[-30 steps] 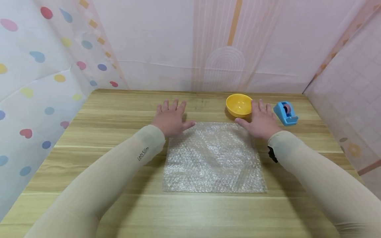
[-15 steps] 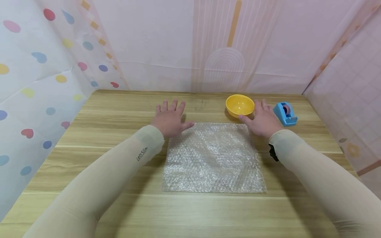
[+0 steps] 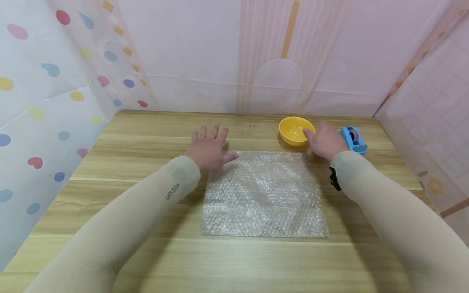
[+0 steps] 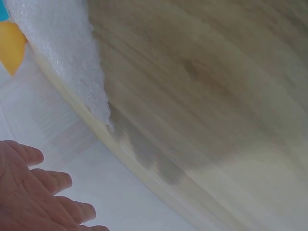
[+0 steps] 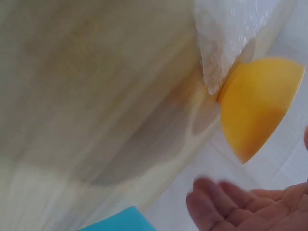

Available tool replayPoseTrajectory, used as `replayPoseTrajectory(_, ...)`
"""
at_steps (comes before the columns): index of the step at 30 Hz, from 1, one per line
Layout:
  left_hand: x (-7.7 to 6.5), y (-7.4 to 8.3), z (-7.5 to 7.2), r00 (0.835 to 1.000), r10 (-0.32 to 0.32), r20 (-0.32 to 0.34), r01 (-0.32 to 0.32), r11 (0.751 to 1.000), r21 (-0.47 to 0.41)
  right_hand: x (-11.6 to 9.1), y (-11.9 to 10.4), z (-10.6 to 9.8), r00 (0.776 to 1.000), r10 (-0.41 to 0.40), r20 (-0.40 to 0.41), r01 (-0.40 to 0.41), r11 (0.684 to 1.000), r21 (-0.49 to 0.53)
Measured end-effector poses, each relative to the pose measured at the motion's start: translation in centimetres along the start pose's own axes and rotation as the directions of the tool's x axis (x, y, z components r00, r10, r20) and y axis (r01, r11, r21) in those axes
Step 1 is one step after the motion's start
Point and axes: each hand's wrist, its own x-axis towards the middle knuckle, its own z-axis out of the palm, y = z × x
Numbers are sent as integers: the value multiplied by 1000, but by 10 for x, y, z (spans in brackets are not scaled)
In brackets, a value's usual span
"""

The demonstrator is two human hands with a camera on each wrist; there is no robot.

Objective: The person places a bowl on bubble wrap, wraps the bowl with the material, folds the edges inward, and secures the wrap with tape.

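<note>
A sheet of clear bubble wrap lies flat on the wooden table. Behind its far right corner sits a yellow bowl, upright. My left hand hovers by the wrap's far left corner, fingers spread and holding nothing, as the left wrist view confirms. Beside the bowl, on its right, is my right hand; from the head its thumb overlaps the rim. In the right wrist view a gap shows between the slightly bent fingers and the bowl.
A blue tape dispenser with a pinkish roll stands just right of my right hand, partly hidden by it. Patterned sheets hang behind the table and along both sides. Bare wood shows in front of the wrap.
My right hand has shifted slightly right and its fingers have gone from spread to drawn together, pointing lower. The left hand has stayed nearly in place. Bowl and wrap have not moved.
</note>
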Motion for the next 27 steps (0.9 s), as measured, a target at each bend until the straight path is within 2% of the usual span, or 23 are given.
replayPoseTrajectory(4,-1,0,0,1000,4,-4,-4,1000,-2,9,0,-3,999,45,18,-46,999,20)
replayPoseTrajectory(11,-1,3,1,1000,13,4,-13,1000,-9,13,-2,-6,996,79,33,-79,997,8)
replayPoseTrajectory(15,0,2,1,1000,7,7,-7,1000,-3,13,-3,-8,994,99,54,-102,994,46)
replayPoseTrajectory(27,0,1,5,1000,3,-2,-3,1000,6,19,0,-9,993,82,81,-90,991,100)
